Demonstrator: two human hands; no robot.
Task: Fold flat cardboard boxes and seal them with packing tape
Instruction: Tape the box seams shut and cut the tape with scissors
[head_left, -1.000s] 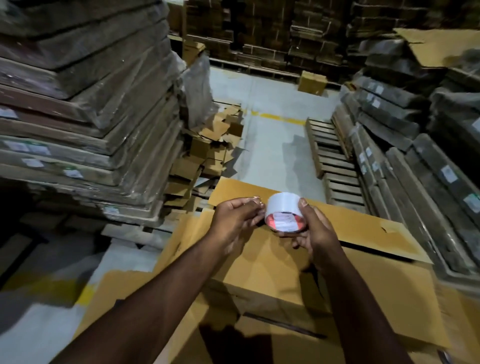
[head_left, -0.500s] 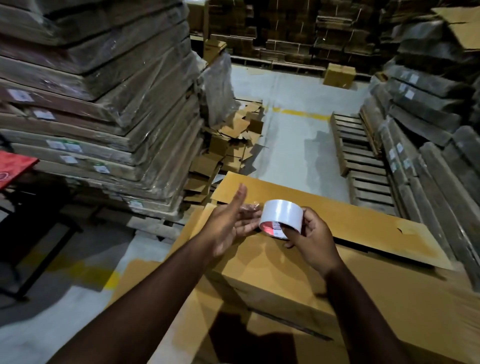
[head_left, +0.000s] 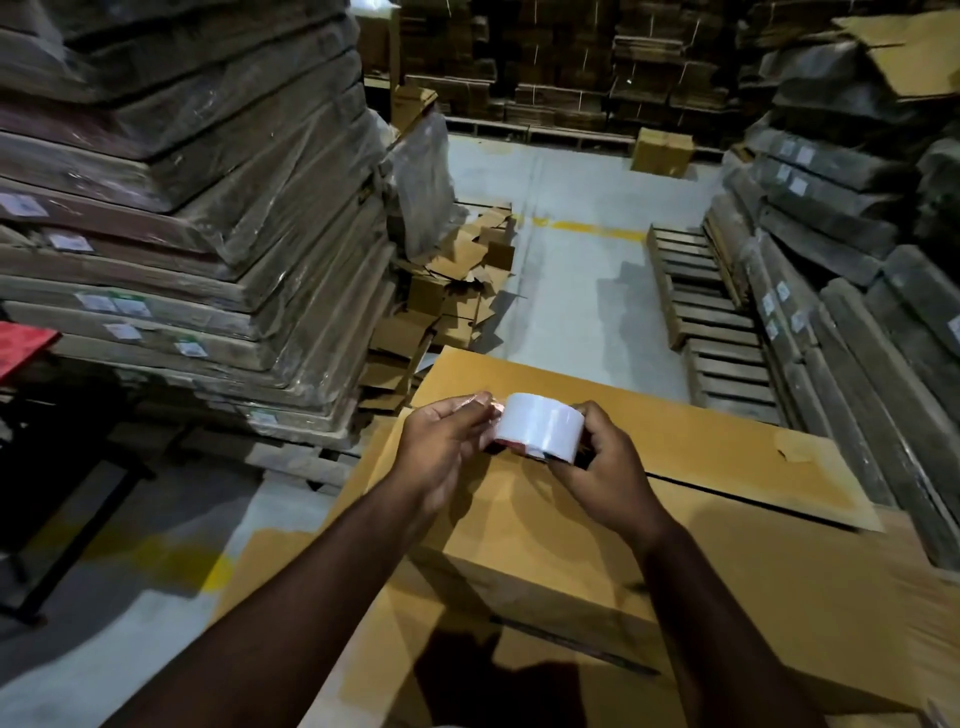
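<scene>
right hand (head_left: 605, 470) grips tape roll (head_left: 540, 427) (axis sideways), left hand (head_left: 447, 447) pinching.

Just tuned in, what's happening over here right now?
A person stands at a folded cardboard box in a warehouse aisle and holds a roll of packing tape just above it. The right hand grips the roll, while the left hand pinches at its edge, apparently working the loose end free. No tape shows on the box's top seam yet. Wrapped stacks of flat cardboard stand to the left.
</scene>
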